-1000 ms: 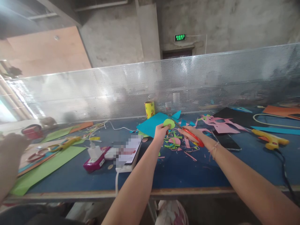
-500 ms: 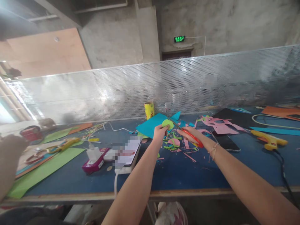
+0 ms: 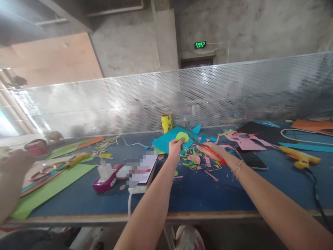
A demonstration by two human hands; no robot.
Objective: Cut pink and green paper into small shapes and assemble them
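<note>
My left hand [image 3: 176,147] pinches a round piece of light green paper [image 3: 182,136] above the table. To its right, my right hand [image 3: 213,151] grips red-handled scissors [image 3: 218,157], their blades pointing left toward the green circle. Whether the blades touch the paper I cannot tell. Behind and below the circle lies a blue paper sheet [image 3: 164,139]. Green, pink and blue paper scraps [image 3: 194,159] are strewn under my hands.
A phone on a white block [image 3: 145,172] and a purple power strip [image 3: 105,180] stand left of my forearm. A yellow glue gun [image 3: 300,158] and a dark phone [image 3: 252,159] lie right. Another person's arm [image 3: 14,177] reaches in at far left, near a yellow roll-handled tool [image 3: 75,159].
My left hand has shifted slightly left with the green circle, so the circle sits farther from the scissors' handles. The other person's hand at far left has moved a little.
</note>
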